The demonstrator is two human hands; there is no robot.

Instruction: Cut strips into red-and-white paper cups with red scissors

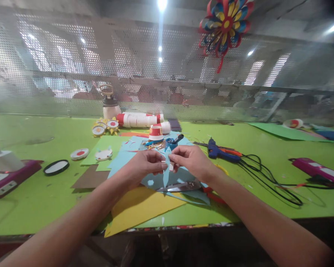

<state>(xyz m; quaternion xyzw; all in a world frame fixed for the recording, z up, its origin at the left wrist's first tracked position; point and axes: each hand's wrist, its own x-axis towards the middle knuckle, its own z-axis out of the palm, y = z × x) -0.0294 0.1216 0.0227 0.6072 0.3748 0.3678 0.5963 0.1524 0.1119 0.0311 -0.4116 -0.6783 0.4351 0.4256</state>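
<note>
Between my two hands is a narrow, pointed light-blue paper cut-out, held upright. My left hand pinches it from the left with thumb and fingers. From the right, my right hand grips its upper part between thumb and fingers. A small white piece shows right behind the cut-out; which hand bears it I cannot tell. Below my hands, scissors with red handles lie on blue paper. A sheet of yellow paper sticks out over the table's front edge.
To the right lie a blue glue gun, its black cable and a purple power strip. Paper cups and paper scraps stand behind my hands. At left are a black ring lid and another power strip.
</note>
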